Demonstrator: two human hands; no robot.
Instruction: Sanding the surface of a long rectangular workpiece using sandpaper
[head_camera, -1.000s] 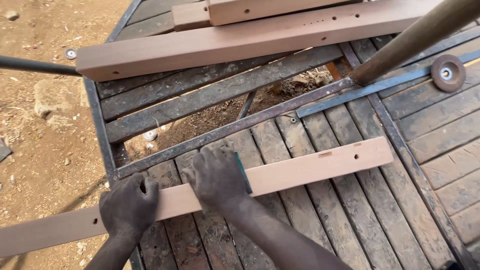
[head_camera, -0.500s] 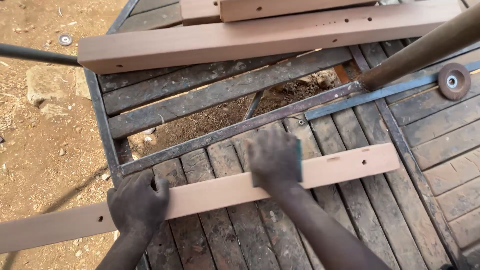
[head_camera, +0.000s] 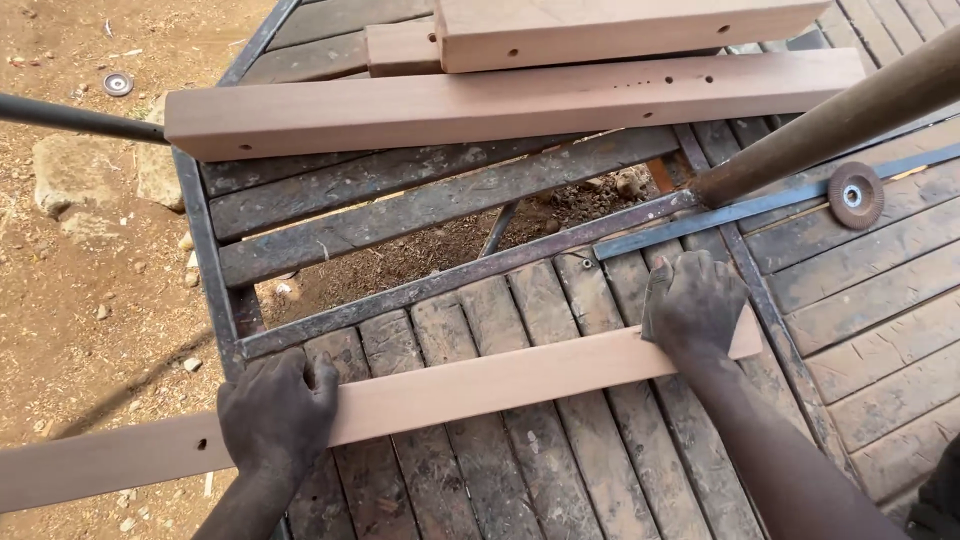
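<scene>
A long, pale wood slat (head_camera: 480, 385) lies flat across the dark plank table (head_camera: 560, 480), its long axis running from the lower left edge of the view up to the right, at a slight tilt. Its right end stops near the metal frame bar (head_camera: 770, 320) of the table; its left end overhangs the table edge above the dirt ground (head_camera: 70, 290) and is cut off by the edge of the view. 1 small hole shows in the overhanging part, left of the left hand.

The left hand (head_camera: 275, 415) is pressed down on the slat just inside the table's left edge, palm flat and fingers curled over the slat's far edge. The right hand (head_camera: 695, 305) lies on the slat's right end, fingers spread forward over its far edge onto the planks. Both hands cover the slat where they rest, so the wood beneath them is hidden, and whether the thumbs wrap under it cannot be told.

Beyond the slat, the table has an open gap (head_camera: 450, 245) where planks are missing and soil shows through. At the far side, 3 thicker pale beams (head_camera: 500, 100) lie stacked, roughly parallel to the slat, the top ones cut off by the upper edge. A round brown pole (head_camera: 840, 120) slants in from the upper right, its upper end out of view. A grinding disc (head_camera: 855, 195) lies flat on the planks just below it, well apart from the right hand.
</scene>
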